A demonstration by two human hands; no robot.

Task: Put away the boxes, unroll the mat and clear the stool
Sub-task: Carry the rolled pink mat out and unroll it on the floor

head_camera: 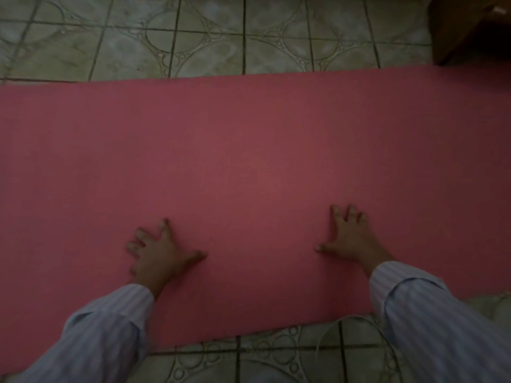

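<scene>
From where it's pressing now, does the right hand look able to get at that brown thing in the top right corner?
Probably not without shifting forward: the right hand lies flat on the near mat, while the brown object sits beyond its far edge.

patterned floor tiles [210,37], a dark wooden piece of furniture [470,26] top right.

Pink mat [249,150] flat, unrolled

floor [210,37]: patterned tile | on it: pink mat [249,150], flat | brown object [470,29], top-right corner
</scene>
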